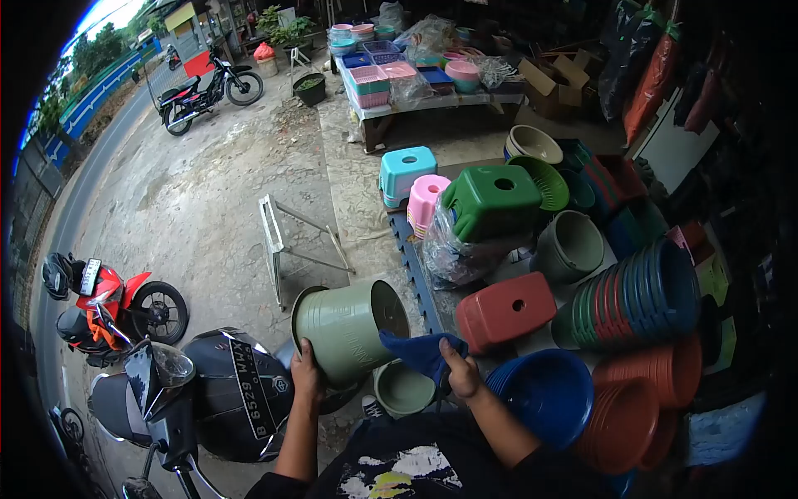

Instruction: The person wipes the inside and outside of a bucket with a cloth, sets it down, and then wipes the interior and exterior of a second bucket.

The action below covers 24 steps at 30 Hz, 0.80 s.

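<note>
A pale green bucket (345,333) is tilted on its side in front of my body, its opening facing right. My left hand (306,366) grips it at the lower left, with the thumb on the outer wall. My right hand (460,370) is closed on a blue cloth (416,353), whose left end touches the bucket near its opening. Below the held bucket, another green bucket (404,389) is on the ground. Stacked blue basins (544,395) lie just right of my right hand.
A parked scooter (220,387) is close on the left. A white metal frame (274,249) stands ahead. Red stool (505,312), green stool (492,204), stacked buckets (623,295) and terracotta pots (623,424) fill the right. Farther back is a table (440,104) of plastic baskets.
</note>
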{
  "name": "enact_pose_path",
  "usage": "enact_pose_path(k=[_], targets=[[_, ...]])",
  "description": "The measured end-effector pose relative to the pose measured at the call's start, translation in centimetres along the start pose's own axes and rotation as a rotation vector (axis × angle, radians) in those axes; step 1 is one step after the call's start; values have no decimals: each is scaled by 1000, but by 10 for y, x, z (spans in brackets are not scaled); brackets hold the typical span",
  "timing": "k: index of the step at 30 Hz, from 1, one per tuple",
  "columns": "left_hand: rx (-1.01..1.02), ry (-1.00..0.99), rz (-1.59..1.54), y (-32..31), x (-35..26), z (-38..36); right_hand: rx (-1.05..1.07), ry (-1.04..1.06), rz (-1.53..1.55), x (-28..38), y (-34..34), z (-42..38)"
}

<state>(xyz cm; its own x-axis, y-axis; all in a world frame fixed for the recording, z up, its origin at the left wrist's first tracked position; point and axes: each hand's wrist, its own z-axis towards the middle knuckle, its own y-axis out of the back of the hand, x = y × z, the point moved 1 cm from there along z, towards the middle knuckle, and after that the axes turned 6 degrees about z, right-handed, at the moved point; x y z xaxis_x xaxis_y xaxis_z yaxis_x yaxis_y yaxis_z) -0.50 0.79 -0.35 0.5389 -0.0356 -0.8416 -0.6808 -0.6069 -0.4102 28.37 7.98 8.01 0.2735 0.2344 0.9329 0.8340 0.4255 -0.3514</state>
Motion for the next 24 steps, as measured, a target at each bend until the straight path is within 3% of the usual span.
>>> enact_pose_path(k=[2, 3, 5, 9, 11, 13, 17, 19, 21, 24], targets=[[-26, -118, 343, 9, 5, 6, -211, -12, 221, -5, -4, 0], [4, -142, 358, -3, -5, 10, -220, 25, 238, -8, -1, 7], [120, -149, 708, -23, -15, -11, -440, 84, 229, -14, 2, 3], [394, -252, 975, -54, -19, -24, -622, 221, 102, -16, 17, 1], [511, -347, 1118, -63, -27, -23, -663, 236, 71, -16, 35, 2], [925, -844, 1404, -83, -44, -25, -640, 82, -104, -6, 50, 4], [1199, -987, 1593, -121, -80, -33, -581, -71, -230, 21, 70, 11], [1287, -1036, 1580, -131, -82, -27, -665, -129, -291, 36, 69, 10], [1425, -1187, 1605, -143, -87, -27, -586, -201, -506, 53, 62, 0], [1456, -1231, 1635, -152, -88, -19, -627, -215, -484, 41, 80, -9]])
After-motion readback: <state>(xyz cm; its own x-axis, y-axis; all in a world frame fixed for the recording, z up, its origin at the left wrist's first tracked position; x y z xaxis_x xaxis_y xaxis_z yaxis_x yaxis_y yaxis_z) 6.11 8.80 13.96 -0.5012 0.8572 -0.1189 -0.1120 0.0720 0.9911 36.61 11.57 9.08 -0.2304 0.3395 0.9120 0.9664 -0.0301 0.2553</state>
